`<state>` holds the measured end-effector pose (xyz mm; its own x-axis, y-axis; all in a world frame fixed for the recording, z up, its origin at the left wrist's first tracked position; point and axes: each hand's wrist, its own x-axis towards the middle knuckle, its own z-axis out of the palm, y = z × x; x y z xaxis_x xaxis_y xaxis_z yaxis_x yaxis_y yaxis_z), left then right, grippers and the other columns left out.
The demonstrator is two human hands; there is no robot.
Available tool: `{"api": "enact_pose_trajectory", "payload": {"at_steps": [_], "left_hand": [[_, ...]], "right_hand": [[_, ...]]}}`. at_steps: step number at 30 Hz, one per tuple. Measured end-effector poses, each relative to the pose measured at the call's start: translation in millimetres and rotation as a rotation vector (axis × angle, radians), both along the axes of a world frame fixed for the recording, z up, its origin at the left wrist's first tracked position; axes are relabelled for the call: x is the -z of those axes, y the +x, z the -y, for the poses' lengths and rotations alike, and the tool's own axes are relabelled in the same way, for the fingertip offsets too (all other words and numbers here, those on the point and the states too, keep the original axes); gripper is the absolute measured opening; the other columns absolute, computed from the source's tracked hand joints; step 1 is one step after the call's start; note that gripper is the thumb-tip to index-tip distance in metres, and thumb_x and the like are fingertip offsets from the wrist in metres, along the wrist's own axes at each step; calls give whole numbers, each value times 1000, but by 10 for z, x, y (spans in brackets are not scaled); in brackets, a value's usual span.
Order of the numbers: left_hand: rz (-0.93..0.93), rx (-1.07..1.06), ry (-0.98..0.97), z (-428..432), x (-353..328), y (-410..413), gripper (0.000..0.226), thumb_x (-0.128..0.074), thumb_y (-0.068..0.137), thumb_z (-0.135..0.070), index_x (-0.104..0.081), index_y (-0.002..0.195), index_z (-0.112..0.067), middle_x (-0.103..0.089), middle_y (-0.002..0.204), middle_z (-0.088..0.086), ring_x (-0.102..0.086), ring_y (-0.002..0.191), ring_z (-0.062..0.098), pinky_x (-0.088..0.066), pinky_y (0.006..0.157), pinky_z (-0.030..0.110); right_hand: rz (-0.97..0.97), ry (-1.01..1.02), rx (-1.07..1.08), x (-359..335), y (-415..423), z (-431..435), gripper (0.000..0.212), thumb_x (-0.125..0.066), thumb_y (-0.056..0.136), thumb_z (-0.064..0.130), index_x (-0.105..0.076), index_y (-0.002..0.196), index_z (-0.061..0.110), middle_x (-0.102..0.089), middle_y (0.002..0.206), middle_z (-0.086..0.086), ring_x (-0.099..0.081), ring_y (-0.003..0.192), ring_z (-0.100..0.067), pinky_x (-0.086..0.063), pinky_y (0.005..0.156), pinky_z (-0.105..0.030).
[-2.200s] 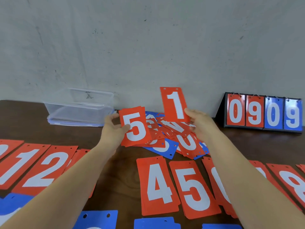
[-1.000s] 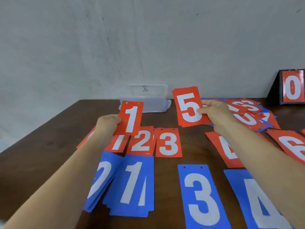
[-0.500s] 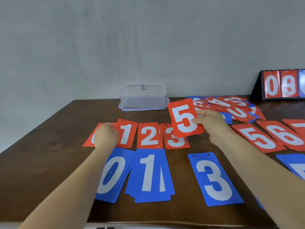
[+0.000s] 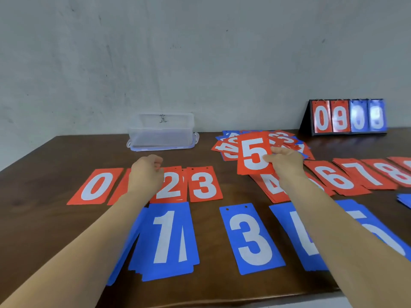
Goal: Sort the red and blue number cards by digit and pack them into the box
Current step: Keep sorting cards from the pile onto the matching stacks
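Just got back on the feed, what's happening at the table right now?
A person is sorting number cards. The right hand pinches a red 5 card; the left hand sits curled over the pile between red 0 and red 2. An unsorted heap lies beyond, and the clear box looks empty.

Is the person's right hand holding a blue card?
No, the right hand pinches a red 5 card by its edge.

Box (image 4: 162, 132) upper centre of frame. Card heap (image 4: 287, 141) right of it. Scoreboard (image 4: 347, 117) upper right. Two card rows (image 4: 203, 185) across lower frame, on table (image 4: 66, 152).
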<state>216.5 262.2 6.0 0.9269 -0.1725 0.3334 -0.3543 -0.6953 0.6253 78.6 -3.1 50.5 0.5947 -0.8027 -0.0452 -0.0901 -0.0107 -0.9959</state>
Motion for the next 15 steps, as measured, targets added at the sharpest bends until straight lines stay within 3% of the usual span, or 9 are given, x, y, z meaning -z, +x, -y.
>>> {"api": "enact_pose_trajectory", "payload": {"at_steps": [4, 7, 9, 15], "left_hand": [[-13, 175, -29, 534, -55, -151, 30, -56, 93, -6, -65, 122, -8, -67, 114, 6, -61, 101, 17, -45, 89, 24], [-47, 309, -3, 958, -62, -268, 29, -61, 93, -17, -65, 122, -13, -67, 115, 2, -60, 97, 11, -49, 88, 25], [-88, 415, 40, 1267, -47, -378, 33, -63, 93, -26, -63, 125, -17, -66, 121, -1, -60, 106, 12, -50, 95, 31], [-85, 617, 303, 2051, 11, -695, 52, -56, 94, -50, -51, 139, -25, -51, 144, -4, -45, 132, 18, -34, 112, 45]], "right_hand": [[59, 35, 92, -147, -151, 369, 43, -67, 85, 0, -60, 127, 7, -64, 125, -15, -64, 107, -29, -54, 91, -40], [70, 46, 140, -193, -306, 594, 38, -67, 86, 2, -62, 124, 7, -67, 116, -12, -67, 93, -24, -55, 70, -32], [52, 32, 150, -186, -410, 699, 34, -66, 88, 4, -63, 122, 9, -68, 107, -7, -64, 82, -19, -49, 56, -24], [-21, -9, 130, -109, -628, 1018, 33, -65, 90, 8, -64, 122, 13, -68, 104, -5, -63, 75, -16, -49, 58, -26]]}}
